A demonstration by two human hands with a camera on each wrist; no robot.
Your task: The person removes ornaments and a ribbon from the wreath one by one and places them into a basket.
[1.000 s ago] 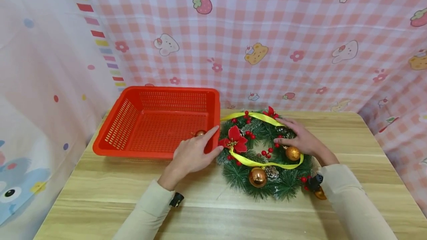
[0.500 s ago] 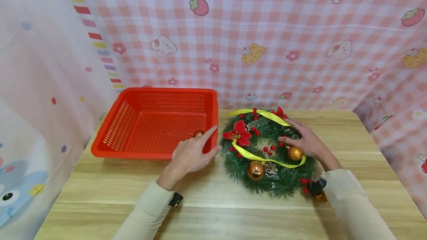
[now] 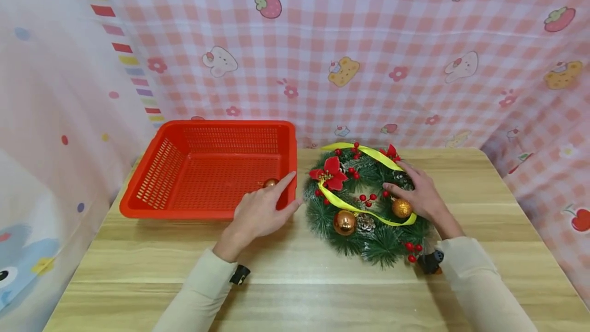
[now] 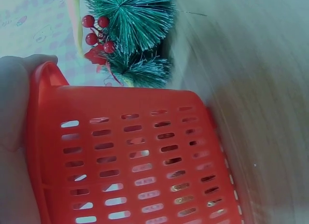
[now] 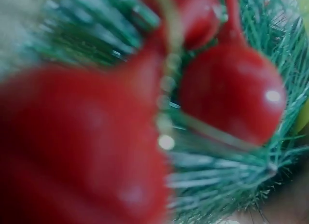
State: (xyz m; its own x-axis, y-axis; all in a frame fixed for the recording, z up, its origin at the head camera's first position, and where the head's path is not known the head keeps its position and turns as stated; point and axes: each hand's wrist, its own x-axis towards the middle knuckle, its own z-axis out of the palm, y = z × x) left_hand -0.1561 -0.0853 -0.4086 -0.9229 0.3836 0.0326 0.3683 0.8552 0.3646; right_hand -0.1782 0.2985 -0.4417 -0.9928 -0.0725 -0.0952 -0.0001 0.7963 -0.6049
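A red perforated plastic basket (image 3: 207, 213) stands on the left of the table. My left hand (image 3: 258, 214) lies over its front right corner, forefinger and thumb outstretched by the right rim; the other fingers are hidden. Inside the basket sits a shiny copper bauble (image 3: 271, 183), partly behind the hand. To the right lies a green pine wreath (image 3: 387, 240), with yellow ribbon, red flowers, berries, pinecones and bronze baubles. My right hand (image 3: 426, 196) grips its right side, thumb towards the central hole. Blurred red berries (image 5: 231, 93) fill much of the right wrist view.
The wooden table (image 3: 332, 301) runs under both arms. Pink checked cloth (image 3: 313, 40) hangs behind it, and a pale curtain (image 3: 41, 117) hangs at the left. A dark wrist camera (image 3: 432, 262) sits near the wreath's front right edge.
The wreath has turned slightly and slid towards the back, away from the basket, with my right hand on it. A gap now shows between them. My left hand stays at the basket corner.
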